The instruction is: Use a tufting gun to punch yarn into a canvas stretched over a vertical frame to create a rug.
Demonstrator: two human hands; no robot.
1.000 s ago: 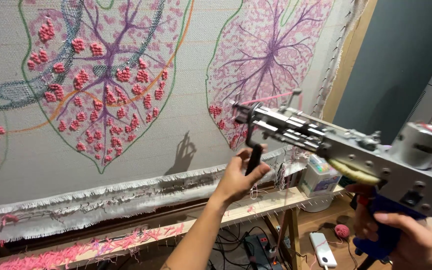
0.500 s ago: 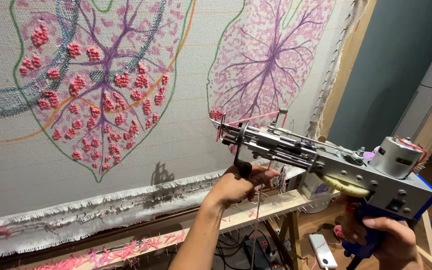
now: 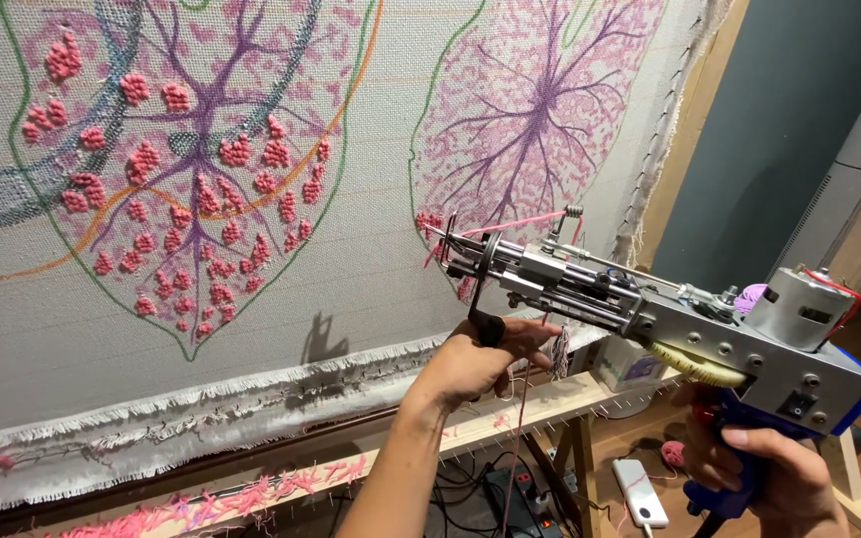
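Note:
I hold a metal tufting gun [image 3: 650, 309] with a blue body in both hands. My left hand [image 3: 475, 359] grips its black front handle below the needle end. My right hand [image 3: 769, 473] is wrapped around the blue rear grip at the lower right. The gun's needle tip [image 3: 445, 244] points left at the grey tufting cloth [image 3: 371, 289], right by the lower edge of the purple-veined pink leaf [image 3: 540, 110]. Pink yarn [image 3: 530, 221] runs along the top of the gun to the tip. A larger leaf with raised pink tufts [image 3: 191, 189] fills the cloth's left half.
The cloth is stretched on a wooden frame [image 3: 690, 130] with a tack strip along its lower bar [image 3: 550, 403]. Pink yarn scraps lie on the lower bar. A power strip [image 3: 515, 493] and a white device [image 3: 640, 493] lie on the floor. A white tower appliance [image 3: 849, 189] stands at the right.
The gun has moved left and closer to the cloth, its tip now at the purple leaf's lower edge. Both hands kept their grips.

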